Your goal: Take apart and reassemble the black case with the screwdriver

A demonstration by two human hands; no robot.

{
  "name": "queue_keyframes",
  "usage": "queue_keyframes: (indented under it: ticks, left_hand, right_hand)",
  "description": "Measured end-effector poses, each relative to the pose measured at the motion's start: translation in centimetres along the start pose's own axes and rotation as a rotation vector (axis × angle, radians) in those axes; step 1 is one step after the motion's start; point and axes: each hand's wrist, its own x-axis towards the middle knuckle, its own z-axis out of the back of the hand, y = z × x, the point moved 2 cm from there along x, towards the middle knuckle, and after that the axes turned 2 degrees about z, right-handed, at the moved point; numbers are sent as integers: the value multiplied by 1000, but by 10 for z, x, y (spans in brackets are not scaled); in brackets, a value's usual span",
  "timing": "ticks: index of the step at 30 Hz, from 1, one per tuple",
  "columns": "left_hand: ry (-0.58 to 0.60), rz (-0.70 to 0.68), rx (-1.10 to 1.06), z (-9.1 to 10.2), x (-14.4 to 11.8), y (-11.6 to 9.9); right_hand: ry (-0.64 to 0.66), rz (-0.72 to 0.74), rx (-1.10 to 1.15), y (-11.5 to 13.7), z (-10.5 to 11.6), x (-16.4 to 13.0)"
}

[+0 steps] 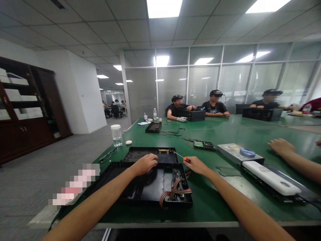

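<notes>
Apparently right hand [197,165] pinches orange-handled screwdriver [180,156]; left hand [145,164] rests curled on black chassis [150,184].

Long green table [225,134]; open black case [150,184] at near edge, clear jar [116,135] beyond-left of case, white device [271,177] right of case, black tray [153,127] far beyond case.

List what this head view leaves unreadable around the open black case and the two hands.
- Screwdriver tip: too small to tell what it touches.
- Left hand: its fingertips curl over the open black plastic case, hidden.
- Right hand: its palm hides the orange screwdriver handle.
- Striped ribbon cable: ends hidden inside the case.
- Pixelated patch: blurred.
</notes>
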Motion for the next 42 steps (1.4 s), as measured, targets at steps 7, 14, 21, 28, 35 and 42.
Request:
queue_keyframes:
  ticks: [7, 14, 21, 28, 35, 42]
  left_hand:
    - [160, -24, 29, -2, 47, -27]
    - [185, -110, -201, -27, 75, -48]
    - [68, 60, -386, -36, 62, -49]
    - [12, 30, -452, -42, 63, -45]
    - [15, -45, -452, -40, 63, -49]
    - [40, 6, -431, -43, 62, -47]
  right_hand:
    - [3, -4, 82, 1, -4, 5]
    - [-60, -6, 6, -9, 5, 3]
    - [-62, 9, 6, -7, 3, 2]
    - [-70, -5, 1, -2, 7, 1]
    - [-79, -49, 210, -6, 15, -1]
    - [-81, -82, 560, -13, 47, -8]
